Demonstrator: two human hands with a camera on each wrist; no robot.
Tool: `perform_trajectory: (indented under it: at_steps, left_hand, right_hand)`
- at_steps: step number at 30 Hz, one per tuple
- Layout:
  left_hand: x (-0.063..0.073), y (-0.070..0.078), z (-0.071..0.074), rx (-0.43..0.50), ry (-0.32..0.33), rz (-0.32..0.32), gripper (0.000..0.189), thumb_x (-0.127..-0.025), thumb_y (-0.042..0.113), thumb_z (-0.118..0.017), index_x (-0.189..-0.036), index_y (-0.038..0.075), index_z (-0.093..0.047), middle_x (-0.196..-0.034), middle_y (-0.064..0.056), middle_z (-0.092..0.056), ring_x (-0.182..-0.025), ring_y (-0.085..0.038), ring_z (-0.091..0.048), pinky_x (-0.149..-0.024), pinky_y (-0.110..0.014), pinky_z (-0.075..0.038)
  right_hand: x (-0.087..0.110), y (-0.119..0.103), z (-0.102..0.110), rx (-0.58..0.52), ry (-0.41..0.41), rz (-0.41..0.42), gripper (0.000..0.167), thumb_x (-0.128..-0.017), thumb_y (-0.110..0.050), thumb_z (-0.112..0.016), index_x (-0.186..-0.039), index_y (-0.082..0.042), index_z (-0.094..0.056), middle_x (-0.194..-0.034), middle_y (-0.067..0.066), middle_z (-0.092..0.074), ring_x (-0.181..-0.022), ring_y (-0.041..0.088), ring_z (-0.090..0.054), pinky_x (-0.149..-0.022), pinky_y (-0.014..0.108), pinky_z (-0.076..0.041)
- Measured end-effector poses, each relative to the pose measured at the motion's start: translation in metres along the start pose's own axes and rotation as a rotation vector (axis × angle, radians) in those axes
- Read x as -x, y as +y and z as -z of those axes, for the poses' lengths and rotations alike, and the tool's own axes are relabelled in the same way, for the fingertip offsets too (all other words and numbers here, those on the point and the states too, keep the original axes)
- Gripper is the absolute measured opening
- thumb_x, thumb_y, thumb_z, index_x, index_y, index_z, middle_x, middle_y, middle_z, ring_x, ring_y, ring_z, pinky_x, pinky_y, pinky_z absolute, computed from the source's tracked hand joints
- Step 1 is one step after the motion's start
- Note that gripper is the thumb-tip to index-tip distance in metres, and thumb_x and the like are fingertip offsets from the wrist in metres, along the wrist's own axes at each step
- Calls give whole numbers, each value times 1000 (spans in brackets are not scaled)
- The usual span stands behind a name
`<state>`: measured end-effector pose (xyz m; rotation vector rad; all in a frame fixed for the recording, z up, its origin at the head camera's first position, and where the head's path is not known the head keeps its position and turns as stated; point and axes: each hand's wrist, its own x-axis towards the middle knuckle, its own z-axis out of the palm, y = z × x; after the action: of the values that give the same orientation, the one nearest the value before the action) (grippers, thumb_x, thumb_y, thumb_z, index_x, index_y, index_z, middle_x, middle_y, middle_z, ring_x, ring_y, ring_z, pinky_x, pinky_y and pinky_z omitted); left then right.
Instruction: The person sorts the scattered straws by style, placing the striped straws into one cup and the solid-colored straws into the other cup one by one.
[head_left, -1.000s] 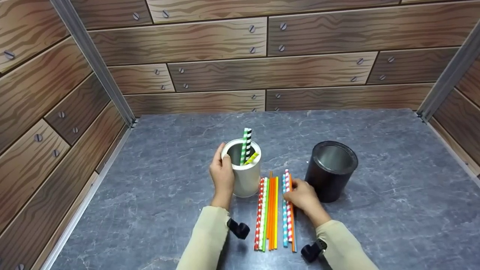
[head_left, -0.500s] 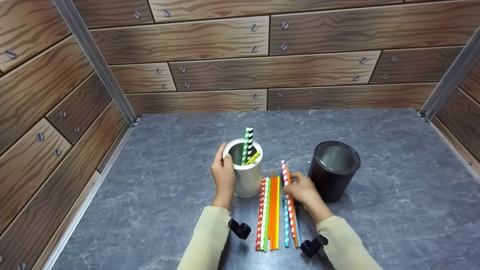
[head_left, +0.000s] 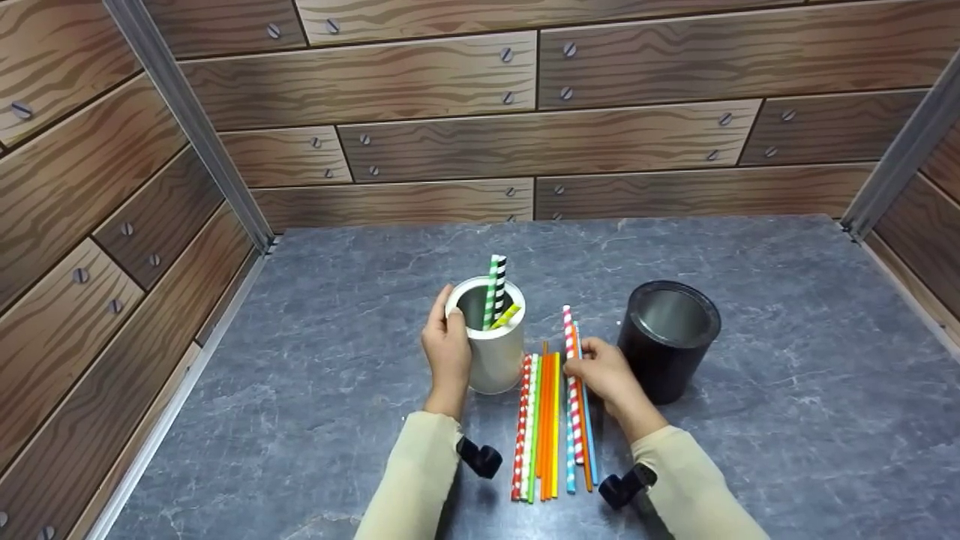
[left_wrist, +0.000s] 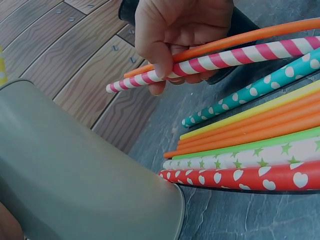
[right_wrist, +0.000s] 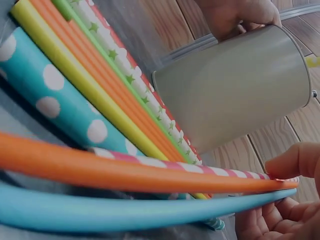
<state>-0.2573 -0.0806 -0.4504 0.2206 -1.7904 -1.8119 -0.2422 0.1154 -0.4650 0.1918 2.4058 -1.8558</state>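
Observation:
My left hand point(head_left: 446, 352) grips the side of a whitish cylindrical canister point(head_left: 495, 364), thumb at its rim. Inside the canister stand a green-striped straw point(head_left: 489, 300), a black-and-white striped straw point(head_left: 500, 279) and a yellow patterned straw point(head_left: 505, 317). Between thumb and fingers, my right hand point(head_left: 611, 375) pinches a pink-and-white striped straw point(head_left: 568, 322), an orange straw point(right_wrist: 100, 175) and a plain blue straw point(right_wrist: 100, 212), their far ends raised. Just beside these lies a teal straw with white dots point(left_wrist: 250, 92), not in the grip.
Left of the dotted straw, a row of straws lies side by side: a red one with hearts point(left_wrist: 240, 178), a white one with green stars, green, orange and yellow point(head_left: 555, 427). A black canister point(head_left: 660, 367) stands right of my right hand. Plank-patterned walls point(head_left: 450, 142) enclose the grey tabletop point(head_left: 315, 300).
My right hand has lifted the pink-and-white striped and orange straws and shifted them away from me, with the plain blue straw now moving along. The left hand and whitish canister have stayed put.

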Motion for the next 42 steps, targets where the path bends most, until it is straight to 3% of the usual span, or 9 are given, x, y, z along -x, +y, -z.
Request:
perform_trajectory:
  at_steps: [8, 17, 26, 35, 42]
  left_hand:
    - [0, 0, 0, 13, -14, 5, 41, -88, 2, -42, -128, 1, -54, -130, -16, -54, -121, -26, -50, -100, -38, -42]
    - [0, 0, 0, 26, -13, 2, 41, -88, 2, -43, -127, 0, -54, -130, -16, -54, -121, -27, -50, -100, -38, -42]
    - [0, 0, -1, 22, -7, -6, 41, -87, 1, -43, -126, -1, -54, -128, -17, -55, -120, -27, -51, -100, -38, -42]
    - [-1, -2, 0, 18, -7, -3, 41, -87, 2, -43, -127, -1, -55, -128, -16, -55, -120, -26, -51, -100, -37, -42]
    - [0, -1, 0, 5, -14, 10, 41, -88, 2, -42, -128, 2, -54, -130, -15, -54, -121, -25, -50, -99, -38, -43]
  right_hand:
    - [-2, -6, 3, -42, -7, -3, 14, -75, -2, -61, -87, 4, -56, -65, -1, -55, -58, 11, -51, -56, 22, -45]
    - [-3, -21, 5, -75, -8, -11, 11, -76, -4, -62, -84, 1, -55, -70, 0, -52, -60, 11, -48, -55, 21, -43]
    - [-3, -35, 8, -77, -2, 92, 10, -74, -6, -62, -80, -2, -55, -70, -1, -52, -65, 11, -48, -60, 22, -42]
    - [-8, -51, 9, -123, 50, 114, 19, -78, -1, -61, -95, 4, -55, -76, -1, -51, -71, 10, -47, -65, 20, -42]
    - [-8, -55, 5, -235, 104, 197, 12, -77, 5, -60, -89, 4, -56, -70, -3, -54, -63, 6, -51, -60, 18, -43]
